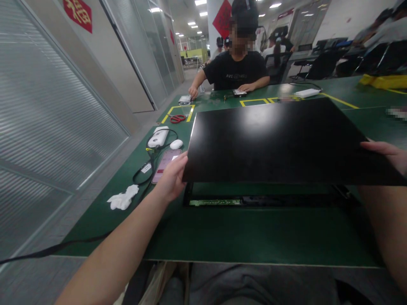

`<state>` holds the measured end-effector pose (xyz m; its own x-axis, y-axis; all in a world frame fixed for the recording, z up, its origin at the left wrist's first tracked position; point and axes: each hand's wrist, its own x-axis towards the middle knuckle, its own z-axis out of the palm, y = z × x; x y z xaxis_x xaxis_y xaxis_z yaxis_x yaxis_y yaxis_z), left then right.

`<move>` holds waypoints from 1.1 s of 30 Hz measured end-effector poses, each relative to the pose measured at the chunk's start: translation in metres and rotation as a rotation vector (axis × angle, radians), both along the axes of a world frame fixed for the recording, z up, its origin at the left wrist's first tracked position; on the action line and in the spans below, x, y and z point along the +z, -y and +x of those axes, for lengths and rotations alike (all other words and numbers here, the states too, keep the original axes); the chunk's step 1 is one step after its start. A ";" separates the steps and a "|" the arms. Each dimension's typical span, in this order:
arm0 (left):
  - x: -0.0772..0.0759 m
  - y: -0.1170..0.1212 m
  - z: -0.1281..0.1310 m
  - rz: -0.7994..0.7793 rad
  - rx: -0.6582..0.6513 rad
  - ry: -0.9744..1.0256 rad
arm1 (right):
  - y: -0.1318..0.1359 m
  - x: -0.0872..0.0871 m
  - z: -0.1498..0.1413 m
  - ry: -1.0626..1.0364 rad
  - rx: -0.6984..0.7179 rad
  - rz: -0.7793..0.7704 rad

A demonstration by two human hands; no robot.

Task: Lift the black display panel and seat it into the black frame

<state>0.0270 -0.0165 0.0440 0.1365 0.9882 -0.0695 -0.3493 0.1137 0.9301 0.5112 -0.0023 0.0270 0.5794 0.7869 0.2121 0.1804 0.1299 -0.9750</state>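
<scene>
A large flat black panel (273, 142) is held a little above the green table (222, 233), its near edge raised. My left hand (171, 178) grips its near left corner, thumb on top. At the right edge my right hand (389, 154) holds the panel's other side, fingers curled over it. Under the panel lies a black frame (254, 200) with a thin green circuit strip (214, 202) along its front.
Left of the panel lie a phone (165, 164), a white mouse (176, 144), a white device (158, 137) with a black cable, and a wad of white tissue (122, 198). Red scissors (177, 119) sit farther back. A person in black (237, 70) sits across the table.
</scene>
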 end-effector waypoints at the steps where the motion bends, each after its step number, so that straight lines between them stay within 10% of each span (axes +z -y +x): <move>1: 0.001 0.002 0.000 -0.005 -0.035 0.001 | -0.001 -0.001 0.000 -0.008 0.020 -0.008; 13: -0.002 0.004 -0.004 -0.085 -0.014 -0.111 | -0.005 0.024 -0.015 -0.112 0.378 -0.588; 33: -0.009 -0.001 -0.006 0.076 0.067 -0.253 | -0.013 0.009 -0.029 0.023 0.104 -0.500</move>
<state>0.0208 -0.0151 0.0355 0.0588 0.9981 -0.0186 -0.1093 0.0249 0.9937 0.4826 0.0106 0.0361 0.4922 0.8488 -0.1930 0.2136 -0.3327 -0.9185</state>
